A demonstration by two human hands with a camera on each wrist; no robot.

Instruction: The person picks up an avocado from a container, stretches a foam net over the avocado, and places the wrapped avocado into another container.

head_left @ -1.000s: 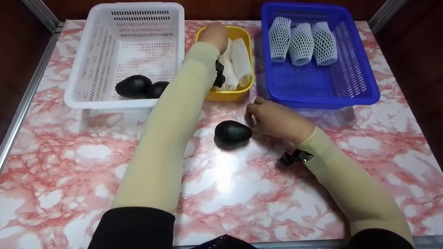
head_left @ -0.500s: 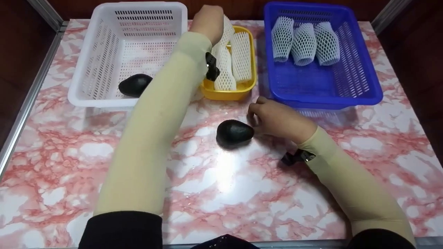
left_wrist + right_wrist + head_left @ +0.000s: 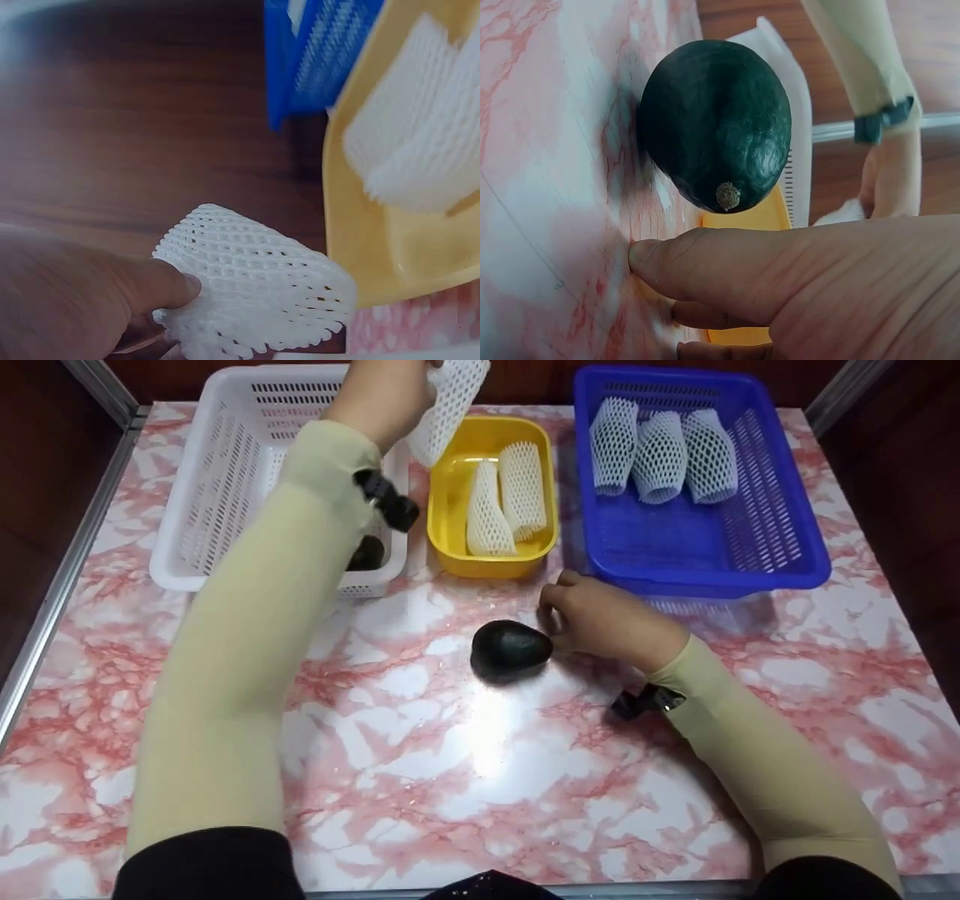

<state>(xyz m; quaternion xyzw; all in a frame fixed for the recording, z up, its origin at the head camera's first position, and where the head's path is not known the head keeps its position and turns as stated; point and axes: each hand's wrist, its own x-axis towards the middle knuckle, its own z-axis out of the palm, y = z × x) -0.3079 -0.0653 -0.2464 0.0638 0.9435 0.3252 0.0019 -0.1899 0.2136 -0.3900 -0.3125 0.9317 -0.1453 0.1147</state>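
My left hand [image 3: 386,397] is raised over the right side of the white basket and pinches a white foam net sleeve [image 3: 450,412]. In the left wrist view the thumb lies across the end of this sleeve [image 3: 247,292]. A dark avocado [image 3: 510,651] lies on the table, its narrow end toward my right hand [image 3: 611,619]. That hand rests on the tabletop with loosely bent fingers, holding nothing. Up close in the right wrist view, the avocado's stem end [image 3: 727,196] faces the thumb. Two more foam sleeves lie in the yellow bin [image 3: 450,487].
The white basket [image 3: 255,457] stands back left, with a dark avocado [image 3: 367,553] partly showing past my left forearm. At back right is the blue basket [image 3: 652,536], holding three net-covered pieces [image 3: 660,457]. Dark wooden panels [image 3: 885,480] border the table.
My left hand has lifted one foam sleeve out of the yellow bin and moved it left and up, over the white basket. The right hand and the table avocado stay put.
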